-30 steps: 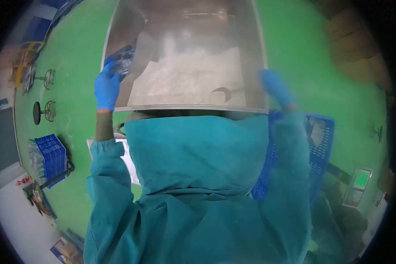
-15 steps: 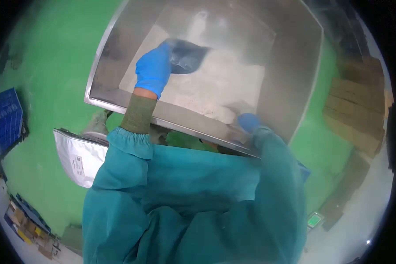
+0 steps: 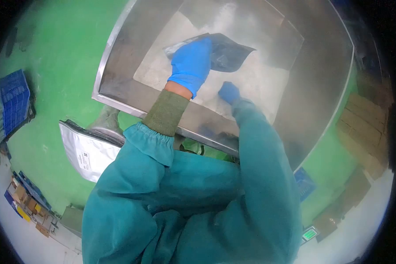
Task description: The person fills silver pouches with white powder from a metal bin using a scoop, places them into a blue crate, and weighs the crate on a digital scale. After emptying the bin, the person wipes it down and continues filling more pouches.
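Note:
My left hand (image 3: 192, 64), in a blue glove, grips a dark, silvery pouch (image 3: 229, 53) above the white powder (image 3: 163, 66). The powder lies in a wide stainless steel bin (image 3: 312, 101). My right hand (image 3: 229, 93), also blue-gloved, is closed low over the powder, below and a little right of the left hand. I cannot make out what it holds. Pale dust blurs the area around it.
Silver foil pouches with a label (image 3: 90, 152) lie left of my arm, outside the bin. A blue crate (image 3: 15, 101) stands on the green floor (image 3: 53, 132) at far left. Brown cardboard (image 3: 361, 132) lies at right. The bin's metal rim (image 3: 123, 107) runs under my left forearm.
My left hand and the pouch have shifted right in view, and the pouch is turned more sideways. My right hand has moved from the bin's near right side up and left, toward the pouch.

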The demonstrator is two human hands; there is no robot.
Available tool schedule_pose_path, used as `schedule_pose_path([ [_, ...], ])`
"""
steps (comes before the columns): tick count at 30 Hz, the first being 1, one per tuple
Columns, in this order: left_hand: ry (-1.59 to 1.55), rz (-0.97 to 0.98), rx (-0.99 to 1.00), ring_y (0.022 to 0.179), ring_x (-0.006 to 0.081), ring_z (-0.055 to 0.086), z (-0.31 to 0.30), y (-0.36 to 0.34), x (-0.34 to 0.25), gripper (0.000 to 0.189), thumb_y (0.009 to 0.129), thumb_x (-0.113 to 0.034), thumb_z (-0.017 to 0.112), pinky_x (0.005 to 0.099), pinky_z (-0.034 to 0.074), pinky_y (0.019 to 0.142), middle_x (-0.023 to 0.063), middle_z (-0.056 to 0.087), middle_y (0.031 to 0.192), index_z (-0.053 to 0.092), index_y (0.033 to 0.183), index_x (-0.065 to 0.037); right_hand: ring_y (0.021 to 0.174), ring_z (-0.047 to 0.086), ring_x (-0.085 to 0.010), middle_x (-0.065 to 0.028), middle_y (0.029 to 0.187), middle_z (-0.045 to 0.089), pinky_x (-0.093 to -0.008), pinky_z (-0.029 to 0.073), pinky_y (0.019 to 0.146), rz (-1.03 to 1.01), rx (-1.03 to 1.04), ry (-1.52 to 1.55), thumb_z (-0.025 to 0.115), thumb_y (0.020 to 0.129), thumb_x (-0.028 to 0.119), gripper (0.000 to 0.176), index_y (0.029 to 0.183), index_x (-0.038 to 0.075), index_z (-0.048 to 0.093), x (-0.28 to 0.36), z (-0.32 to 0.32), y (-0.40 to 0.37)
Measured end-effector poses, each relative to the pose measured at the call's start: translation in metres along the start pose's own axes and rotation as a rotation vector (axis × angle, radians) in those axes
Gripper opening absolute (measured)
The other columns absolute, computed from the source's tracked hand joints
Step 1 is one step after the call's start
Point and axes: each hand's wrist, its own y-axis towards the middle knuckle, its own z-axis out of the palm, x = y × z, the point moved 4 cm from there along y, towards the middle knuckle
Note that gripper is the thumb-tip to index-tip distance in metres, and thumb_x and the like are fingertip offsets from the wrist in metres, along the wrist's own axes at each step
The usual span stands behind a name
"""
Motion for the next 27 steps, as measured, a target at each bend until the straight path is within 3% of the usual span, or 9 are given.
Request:
schedule_pose_path([
  [6, -0.212, 0.044, -0.004, 0.089, 0.0327, 0.060, 0.024, 0.000, -0.005, 0.026, 0.079, -0.013, 0.053, 0.0417, 0.048, 0.077, 0.0164, 0.063, 0.095, 0.058, 0.104, -0.007, 0.111, 0.050, -0.0338, -0.0197, 0.116, 0.055, -0.0402, 0.039, 0.094, -0.048, 0.079, -0.152, 0.050, 0.083, 0.036, 0.044, 0.109, 0.001, 0.058, -0.036, -0.114, -0.095],
  [8, -0.233, 0.136, 0.049, 0.094, 0.0330, 0.059, 0.045, -0.003, -0.008, 0.025, 0.080, -0.011, 0.052, 0.0406, 0.047, 0.080, 0.0181, 0.062, 0.100, 0.059, 0.104, -0.006, 0.106, 0.053, -0.0346, -0.0173, 0.115, 0.056, -0.0405, 0.042, 0.091, -0.240, -0.010, -0.274, 0.049, 0.084, 0.032, 0.036, 0.104, 0.005, 0.062, -0.030, -0.193, -0.150],
  [12, -0.184, 0.252, 0.094, 0.094, 0.0338, 0.058, 0.070, -0.011, -0.009, 0.025, 0.080, -0.009, 0.050, 0.0403, 0.047, 0.081, 0.0185, 0.061, 0.099, 0.059, 0.104, -0.005, 0.096, 0.058, -0.0326, -0.0127, 0.111, 0.060, -0.0394, 0.049, 0.080, -0.239, 0.179, -0.641, 0.050, 0.083, 0.027, 0.026, 0.096, 0.011, 0.067, 0.010, -0.284, -0.175],
  [13, -0.209, 0.228, 0.152, 0.093, 0.0344, 0.058, 0.067, -0.015, -0.014, 0.024, 0.081, -0.008, 0.049, 0.0408, 0.047, 0.081, 0.0190, 0.061, 0.099, 0.059, 0.102, -0.004, 0.092, 0.060, -0.0317, -0.0116, 0.107, 0.062, -0.0388, 0.050, 0.076, -0.266, 0.179, -0.728, 0.051, 0.082, 0.025, 0.024, 0.094, 0.013, 0.068, 0.019, -0.290, -0.170],
  [15, -0.211, 0.220, 0.209, 0.093, 0.0349, 0.058, 0.061, -0.019, -0.023, 0.024, 0.081, -0.008, 0.049, 0.0412, 0.046, 0.081, 0.0194, 0.061, 0.098, 0.059, 0.101, -0.003, 0.088, 0.063, -0.0292, -0.0113, 0.097, 0.066, -0.0364, 0.051, 0.073, -0.156, 0.014, -0.407, 0.053, 0.081, 0.021, 0.022, 0.094, 0.013, 0.068, 0.028, -0.274, -0.125],
  [17, -0.223, 0.048, 0.122, 0.091, 0.0360, 0.058, 0.057, -0.022, -0.021, 0.020, 0.081, -0.007, 0.047, 0.0422, 0.046, 0.080, 0.0205, 0.061, 0.095, 0.060, 0.096, -0.002, 0.085, 0.065, -0.0286, -0.0099, 0.090, 0.067, -0.0347, 0.052, 0.071, -0.288, 0.012, -0.729, 0.055, 0.080, 0.019, 0.019, 0.091, 0.013, 0.069, 0.095, -0.250, -0.109],
  [20, -0.169, 0.043, 0.049, 0.090, 0.0369, 0.057, 0.051, -0.024, -0.022, 0.018, 0.080, -0.008, 0.047, 0.0432, 0.046, 0.079, 0.0216, 0.060, 0.091, 0.059, 0.092, -0.001, 0.085, 0.065, -0.0278, -0.0090, 0.092, 0.067, -0.0359, 0.052, 0.067, -0.095, -0.059, -0.630, 0.058, 0.078, 0.017, 0.016, 0.086, 0.011, 0.070, 0.118, -0.232, -0.094],
  [24, -0.279, 0.145, -0.041, 0.090, 0.0379, 0.056, 0.060, -0.016, -0.018, 0.019, 0.076, -0.006, 0.049, 0.0433, 0.045, 0.080, 0.0212, 0.059, 0.092, 0.058, 0.091, 0.000, 0.075, 0.066, -0.0284, -0.0124, 0.081, 0.067, -0.0394, 0.052, 0.061, -0.017, -0.381, -0.639, 0.057, 0.079, 0.015, 0.013, 0.081, 0.011, 0.070, 0.089, -0.308, -0.180],
  [27, -0.282, 0.095, -0.047, 0.086, 0.0362, 0.061, 0.043, -0.007, -0.023, 0.019, 0.081, -0.009, 0.048, 0.0430, 0.050, 0.074, 0.0199, 0.062, 0.091, 0.062, 0.092, -0.002, 0.072, 0.066, -0.0290, -0.0138, 0.079, 0.066, -0.0406, 0.052, 0.061, 0.105, -0.390, -0.736, 0.052, 0.083, 0.023, 0.021, 0.080, 0.011, 0.070, -0.027, -0.278, -0.179],
])
